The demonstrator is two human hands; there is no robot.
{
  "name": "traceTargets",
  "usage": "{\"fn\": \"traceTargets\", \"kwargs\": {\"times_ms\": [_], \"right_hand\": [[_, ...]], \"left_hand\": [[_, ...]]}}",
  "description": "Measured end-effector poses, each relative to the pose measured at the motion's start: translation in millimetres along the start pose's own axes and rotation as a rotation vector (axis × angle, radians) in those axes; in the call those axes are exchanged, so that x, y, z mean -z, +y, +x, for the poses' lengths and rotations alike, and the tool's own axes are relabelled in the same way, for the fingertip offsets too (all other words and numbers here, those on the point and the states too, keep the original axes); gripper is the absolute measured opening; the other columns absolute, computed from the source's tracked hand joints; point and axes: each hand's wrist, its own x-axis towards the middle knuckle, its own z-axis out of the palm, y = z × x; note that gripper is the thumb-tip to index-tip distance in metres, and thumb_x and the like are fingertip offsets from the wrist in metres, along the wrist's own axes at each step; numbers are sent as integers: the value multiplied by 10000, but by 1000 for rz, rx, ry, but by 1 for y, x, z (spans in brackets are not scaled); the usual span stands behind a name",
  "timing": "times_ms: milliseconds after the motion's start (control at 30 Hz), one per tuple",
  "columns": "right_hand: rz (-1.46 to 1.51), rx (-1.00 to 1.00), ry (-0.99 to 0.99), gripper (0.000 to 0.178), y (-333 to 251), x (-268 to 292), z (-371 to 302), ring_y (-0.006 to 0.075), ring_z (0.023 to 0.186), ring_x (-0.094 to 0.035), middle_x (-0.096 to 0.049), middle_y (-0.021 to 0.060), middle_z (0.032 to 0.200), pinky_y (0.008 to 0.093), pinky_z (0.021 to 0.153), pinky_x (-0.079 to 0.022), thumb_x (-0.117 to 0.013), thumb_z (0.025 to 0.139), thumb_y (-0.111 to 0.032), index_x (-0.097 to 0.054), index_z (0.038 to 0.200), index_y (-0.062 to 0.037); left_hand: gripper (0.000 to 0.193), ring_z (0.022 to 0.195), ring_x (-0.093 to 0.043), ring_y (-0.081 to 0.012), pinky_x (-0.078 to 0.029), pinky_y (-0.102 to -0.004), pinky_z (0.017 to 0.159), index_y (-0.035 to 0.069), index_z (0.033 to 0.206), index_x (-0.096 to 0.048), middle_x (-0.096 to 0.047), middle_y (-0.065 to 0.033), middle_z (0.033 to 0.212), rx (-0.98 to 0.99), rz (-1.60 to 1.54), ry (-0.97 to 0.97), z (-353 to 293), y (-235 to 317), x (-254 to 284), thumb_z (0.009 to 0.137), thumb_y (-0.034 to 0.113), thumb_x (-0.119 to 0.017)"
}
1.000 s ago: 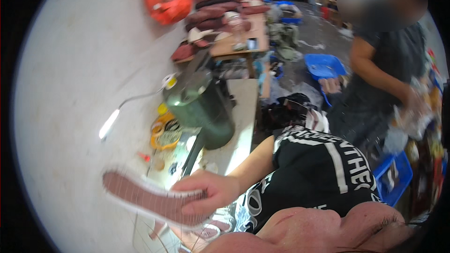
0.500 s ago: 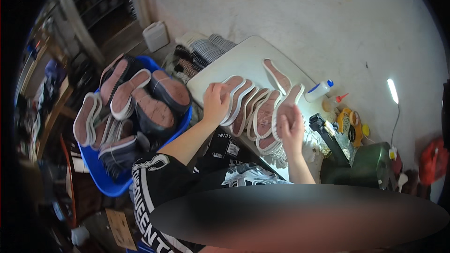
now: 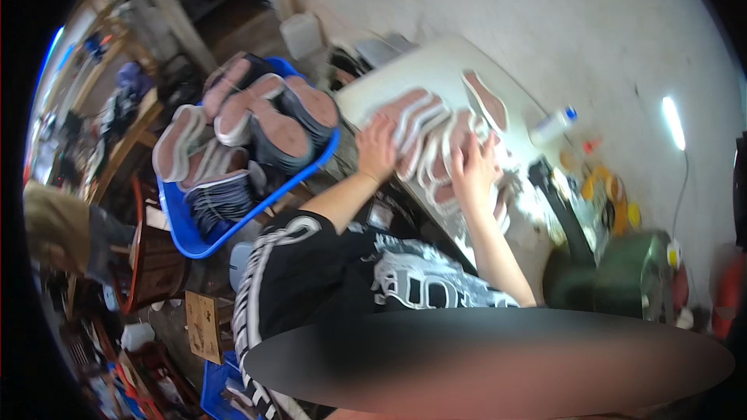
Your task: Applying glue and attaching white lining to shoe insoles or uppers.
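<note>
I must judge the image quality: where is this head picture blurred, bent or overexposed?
Head view: motion blur softens the pink white-edged shoe soles and both hands; fisheye curves the white tabletop edge; the bright wall lamp glares; black corners frame everything.

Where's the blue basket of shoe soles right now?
In the head view the blue basket sits left of centre, heaped with shoe soles, just left of the white board where the left hand rests on a row of soles.
</note>
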Motion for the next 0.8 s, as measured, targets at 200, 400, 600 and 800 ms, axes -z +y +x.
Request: {"fn": "traceTargets", "kwargs": {"times_ms": [200,400,600,800], "right_hand": [[-118,-75,-144,722,5,5,8,398,1420,-125,-176,243,1521,718,994,-156,-556,856,-515,-422,1367,-23],[23,317,73,768,-30,25,14,357,1442,-70,-136,165,1557,572,1098,-80,-584,864,-493,-314,1454,-82],[-332,387,-320,668,-29,15,10,280,1401,-257,-304,91,1513,520,1110,-153,-612,831,-432,-430,1394,-123],[-156,501,-229,518,-19,5,3,275,1364,-336,-391,119,1460,489,1114,-168,-612,843,-276,-520,1306,-64]], "left_hand": [[453,1250,-396,-343,-279,-511,1029,107,1286,-477,-450,-149,1326,7,-29,-91,9,11,-12,840,171,-526],[436,1285,-361,-333,-271,-509,1031,99,1287,-469,-419,-149,1340,34,36,-112,4,10,1,866,200,-523],[457,1289,-360,-320,-277,-484,1036,66,1300,-451,-420,-137,1359,-24,-50,-97,7,21,-2,875,215,-527],[813,1295,-346,-373,-263,-551,1030,102,1361,-414,-392,-179,1382,55,-31,-283,-2,11,19,756,599,-631]]}}
